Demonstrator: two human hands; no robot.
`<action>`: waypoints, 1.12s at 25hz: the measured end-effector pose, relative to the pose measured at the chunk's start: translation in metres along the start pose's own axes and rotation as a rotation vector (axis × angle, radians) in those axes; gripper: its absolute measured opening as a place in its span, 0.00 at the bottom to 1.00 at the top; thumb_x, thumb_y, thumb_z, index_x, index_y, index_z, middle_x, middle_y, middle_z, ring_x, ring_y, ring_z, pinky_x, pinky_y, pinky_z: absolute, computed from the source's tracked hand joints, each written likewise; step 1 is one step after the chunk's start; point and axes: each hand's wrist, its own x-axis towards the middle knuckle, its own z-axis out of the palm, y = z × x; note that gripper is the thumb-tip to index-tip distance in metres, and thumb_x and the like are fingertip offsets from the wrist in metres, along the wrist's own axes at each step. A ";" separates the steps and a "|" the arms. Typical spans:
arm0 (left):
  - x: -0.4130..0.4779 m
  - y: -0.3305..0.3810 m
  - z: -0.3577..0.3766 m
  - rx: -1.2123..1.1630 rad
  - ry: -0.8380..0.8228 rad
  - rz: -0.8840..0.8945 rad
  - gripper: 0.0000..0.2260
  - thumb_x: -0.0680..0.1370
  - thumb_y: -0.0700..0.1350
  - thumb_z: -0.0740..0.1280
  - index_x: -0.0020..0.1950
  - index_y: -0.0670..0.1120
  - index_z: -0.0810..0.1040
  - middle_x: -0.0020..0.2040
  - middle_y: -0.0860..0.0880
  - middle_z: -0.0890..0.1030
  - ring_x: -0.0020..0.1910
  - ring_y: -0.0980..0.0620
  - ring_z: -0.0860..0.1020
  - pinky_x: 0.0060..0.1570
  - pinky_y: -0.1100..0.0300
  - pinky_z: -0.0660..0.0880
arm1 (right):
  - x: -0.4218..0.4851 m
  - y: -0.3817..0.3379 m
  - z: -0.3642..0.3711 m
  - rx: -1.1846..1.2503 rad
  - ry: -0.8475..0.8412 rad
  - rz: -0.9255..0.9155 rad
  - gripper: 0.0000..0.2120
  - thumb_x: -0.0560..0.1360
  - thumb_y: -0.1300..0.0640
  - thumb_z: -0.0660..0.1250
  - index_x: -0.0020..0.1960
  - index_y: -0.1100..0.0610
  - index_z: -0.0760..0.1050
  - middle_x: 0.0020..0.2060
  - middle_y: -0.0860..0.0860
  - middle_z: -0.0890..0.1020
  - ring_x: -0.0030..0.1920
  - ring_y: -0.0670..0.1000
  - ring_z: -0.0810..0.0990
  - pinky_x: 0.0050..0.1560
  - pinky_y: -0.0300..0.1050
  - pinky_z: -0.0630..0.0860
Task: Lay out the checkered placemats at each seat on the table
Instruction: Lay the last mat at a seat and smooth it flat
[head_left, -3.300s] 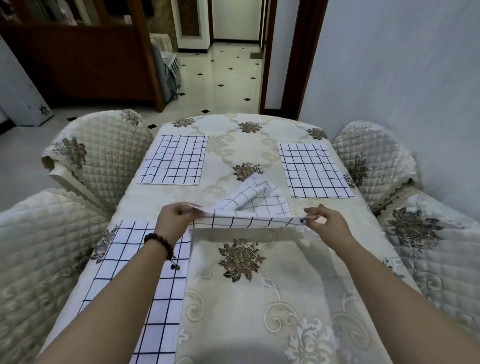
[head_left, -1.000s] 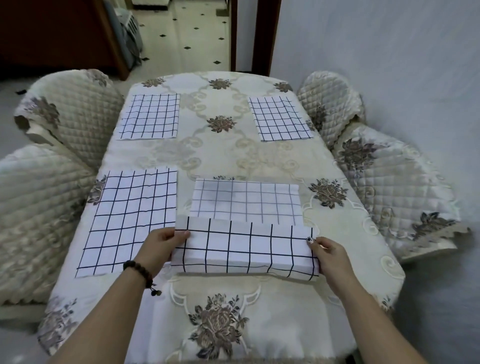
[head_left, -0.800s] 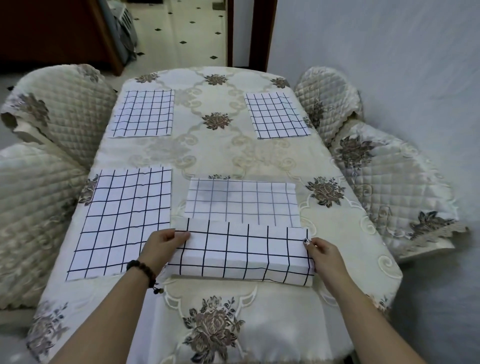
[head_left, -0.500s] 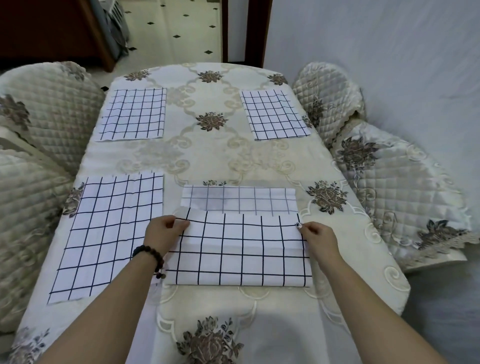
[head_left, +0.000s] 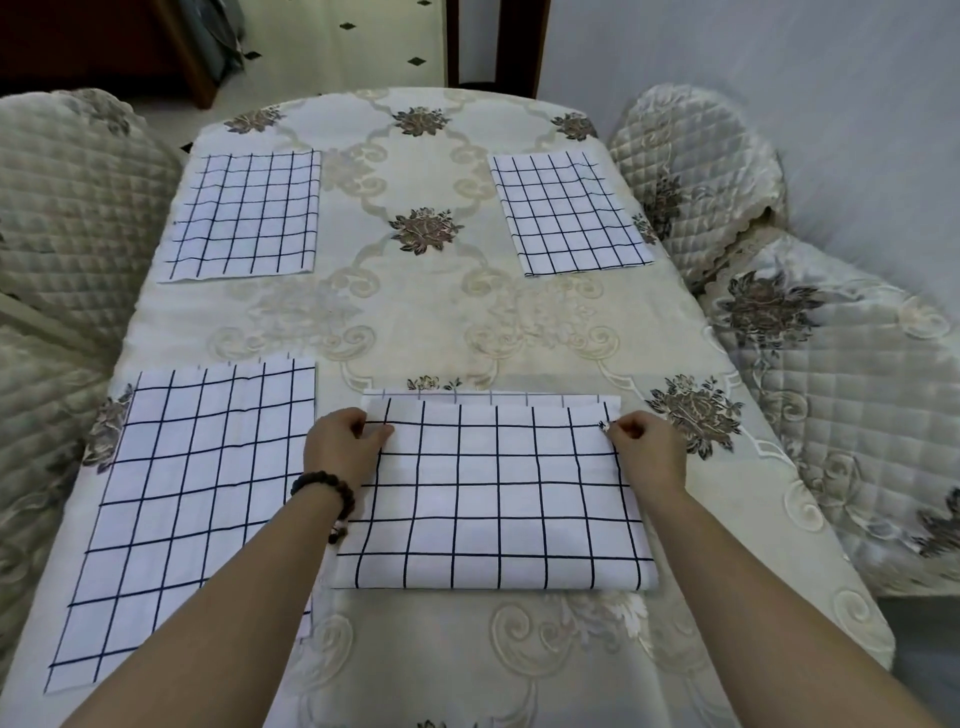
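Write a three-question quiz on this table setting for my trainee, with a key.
1. How many checkered placemats lie on the table?
2. True or false: the left hand and the right hand both pinch the near right placemat.
3. That placemat lies: A. spread in a single layer; B. folded double; C. rolled up; D. crumpled in a heap.
Key: 1. Four. 2. True, each at a far corner. 3. B.
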 end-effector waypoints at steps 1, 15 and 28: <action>0.004 0.001 0.001 0.027 0.011 0.001 0.21 0.72 0.47 0.71 0.28 0.46 0.60 0.27 0.49 0.62 0.29 0.49 0.61 0.30 0.58 0.58 | 0.002 0.000 0.002 -0.020 0.013 0.002 0.05 0.72 0.57 0.68 0.41 0.58 0.80 0.35 0.51 0.80 0.39 0.53 0.78 0.39 0.43 0.69; 0.020 -0.005 0.009 0.090 0.060 -0.017 0.18 0.71 0.50 0.71 0.29 0.47 0.65 0.30 0.50 0.69 0.33 0.48 0.69 0.31 0.58 0.62 | 0.012 -0.007 0.018 -0.203 0.159 0.050 0.10 0.73 0.50 0.68 0.39 0.55 0.75 0.34 0.50 0.78 0.38 0.55 0.76 0.36 0.43 0.66; -0.063 0.026 0.058 0.430 -0.125 0.561 0.21 0.78 0.42 0.53 0.71 0.42 0.68 0.73 0.41 0.66 0.74 0.41 0.61 0.72 0.48 0.56 | -0.088 -0.034 0.091 -0.450 -0.060 -0.686 0.21 0.74 0.55 0.55 0.64 0.59 0.74 0.62 0.54 0.79 0.65 0.56 0.75 0.67 0.51 0.62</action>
